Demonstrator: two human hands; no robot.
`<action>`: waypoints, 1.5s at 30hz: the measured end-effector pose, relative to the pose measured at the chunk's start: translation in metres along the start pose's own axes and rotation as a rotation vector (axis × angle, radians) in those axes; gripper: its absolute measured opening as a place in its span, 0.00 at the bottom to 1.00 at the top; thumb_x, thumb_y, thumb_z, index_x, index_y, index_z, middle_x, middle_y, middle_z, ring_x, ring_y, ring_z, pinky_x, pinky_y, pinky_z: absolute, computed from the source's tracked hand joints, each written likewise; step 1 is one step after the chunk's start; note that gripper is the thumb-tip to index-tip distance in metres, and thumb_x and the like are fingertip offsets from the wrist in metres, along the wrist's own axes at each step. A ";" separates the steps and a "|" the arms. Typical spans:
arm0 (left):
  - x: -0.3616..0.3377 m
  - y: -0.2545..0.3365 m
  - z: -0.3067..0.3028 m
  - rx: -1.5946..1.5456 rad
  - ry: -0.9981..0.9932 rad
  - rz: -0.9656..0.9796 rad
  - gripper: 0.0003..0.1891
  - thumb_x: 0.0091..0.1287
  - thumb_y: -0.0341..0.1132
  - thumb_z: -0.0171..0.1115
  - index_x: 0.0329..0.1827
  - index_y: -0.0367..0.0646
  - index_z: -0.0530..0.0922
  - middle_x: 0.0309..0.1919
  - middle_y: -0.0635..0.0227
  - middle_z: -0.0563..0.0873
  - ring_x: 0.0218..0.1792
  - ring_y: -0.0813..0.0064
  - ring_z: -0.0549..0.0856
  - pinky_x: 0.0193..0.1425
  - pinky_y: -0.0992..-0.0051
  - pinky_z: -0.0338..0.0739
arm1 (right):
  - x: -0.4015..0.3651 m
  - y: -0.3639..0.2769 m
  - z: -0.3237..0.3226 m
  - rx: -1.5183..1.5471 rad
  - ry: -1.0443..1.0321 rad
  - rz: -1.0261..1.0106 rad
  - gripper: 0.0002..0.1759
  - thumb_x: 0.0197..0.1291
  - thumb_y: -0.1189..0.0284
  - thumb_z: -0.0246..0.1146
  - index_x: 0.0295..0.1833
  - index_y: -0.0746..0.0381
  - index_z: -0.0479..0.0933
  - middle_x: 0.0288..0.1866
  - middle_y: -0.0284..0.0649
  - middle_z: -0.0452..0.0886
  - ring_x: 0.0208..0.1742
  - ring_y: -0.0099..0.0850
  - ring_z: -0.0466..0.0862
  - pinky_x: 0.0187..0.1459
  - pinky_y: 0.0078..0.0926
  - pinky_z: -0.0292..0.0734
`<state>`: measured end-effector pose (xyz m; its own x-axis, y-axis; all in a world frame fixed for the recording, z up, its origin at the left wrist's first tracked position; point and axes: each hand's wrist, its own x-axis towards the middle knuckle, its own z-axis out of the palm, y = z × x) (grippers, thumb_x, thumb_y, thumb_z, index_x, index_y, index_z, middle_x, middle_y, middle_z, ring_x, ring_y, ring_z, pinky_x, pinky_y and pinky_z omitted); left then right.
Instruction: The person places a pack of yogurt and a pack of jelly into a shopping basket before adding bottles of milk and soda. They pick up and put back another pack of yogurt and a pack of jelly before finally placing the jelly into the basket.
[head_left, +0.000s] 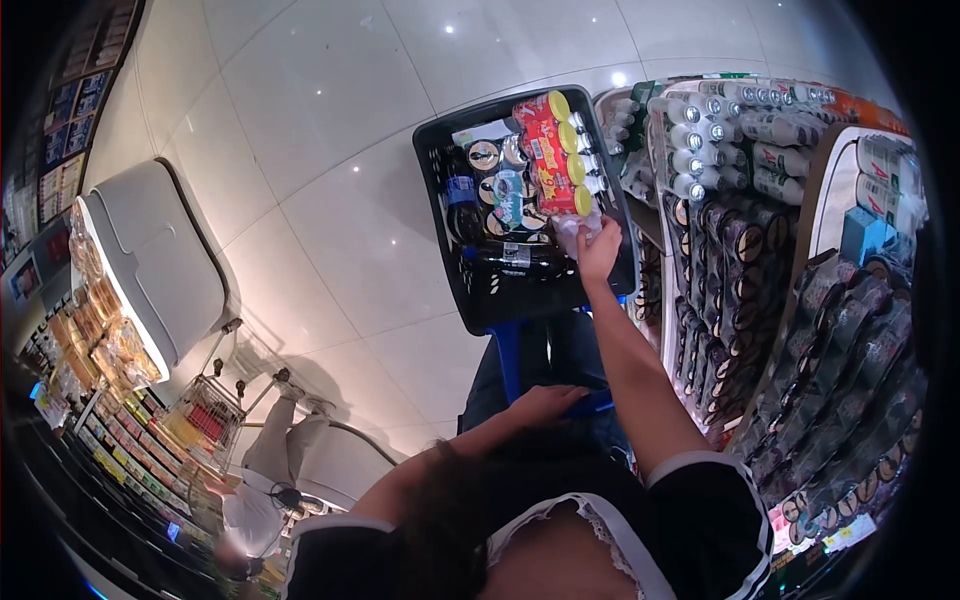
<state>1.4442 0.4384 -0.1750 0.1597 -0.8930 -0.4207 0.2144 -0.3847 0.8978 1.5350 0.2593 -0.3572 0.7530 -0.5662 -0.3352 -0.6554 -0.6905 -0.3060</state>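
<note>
A black shopping basket (426, 180) stands in front of me, with a blue handle (508, 362) reaching back toward my body. My right hand (600, 248) reaches into its near right corner, fingers closed on crumpled clear plastic wrap (569, 234). Just beyond is a red pack with yellow lids (547, 150). Dark bottles (515, 259) lie along the near and left sides. Wrapped cans (484, 154) and a teal-labelled item (507, 197) fill the middle. Close to my body, my left hand (545, 401) is closed over the blue handle's end, its fingertips partly hidden.
Shelves of wrapped drinks (740, 240) and white bottles (688, 140) rise close on the right. At left stand a grey-white display unit (160, 260) with packaged bread (105, 330) and a wire shopping cart (205, 415). Another person (262, 500) stands beside the cart. Pale tiles (330, 200) cover the floor.
</note>
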 end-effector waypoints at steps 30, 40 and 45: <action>-0.002 0.049 0.018 0.496 0.424 -0.173 0.23 0.53 0.45 0.65 0.52 0.50 0.75 0.38 0.64 0.82 0.38 0.63 0.83 0.42 0.68 0.76 | -0.026 0.037 -0.085 -0.372 -0.633 -0.286 0.23 0.51 0.59 0.61 0.51 0.61 0.72 0.47 0.46 0.80 0.48 0.42 0.81 0.48 0.42 0.75; 0.016 0.043 0.105 0.903 0.899 -0.258 0.34 0.50 0.56 0.63 0.52 0.39 0.70 0.37 0.56 0.78 0.42 0.58 0.77 0.46 0.62 0.69 | -0.187 0.075 -0.312 0.882 -0.628 -0.262 0.16 0.59 0.62 0.59 0.44 0.64 0.72 0.26 0.35 0.76 0.23 0.18 0.73 0.24 0.16 0.65; -0.002 0.029 0.118 1.003 0.916 -0.254 0.30 0.52 0.52 0.62 0.53 0.42 0.71 0.39 0.56 0.79 0.43 0.56 0.78 0.45 0.60 0.70 | -0.301 0.112 -0.408 1.153 -0.734 -0.135 0.11 0.66 0.63 0.52 0.38 0.59 0.65 0.15 0.24 0.60 0.13 0.13 0.57 0.14 0.14 0.50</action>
<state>1.3367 0.4011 -0.1330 0.8752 -0.4534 -0.1685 -0.3839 -0.8631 0.3282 1.2586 0.1694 0.0728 0.8472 0.0903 -0.5235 -0.5284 0.2452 -0.8128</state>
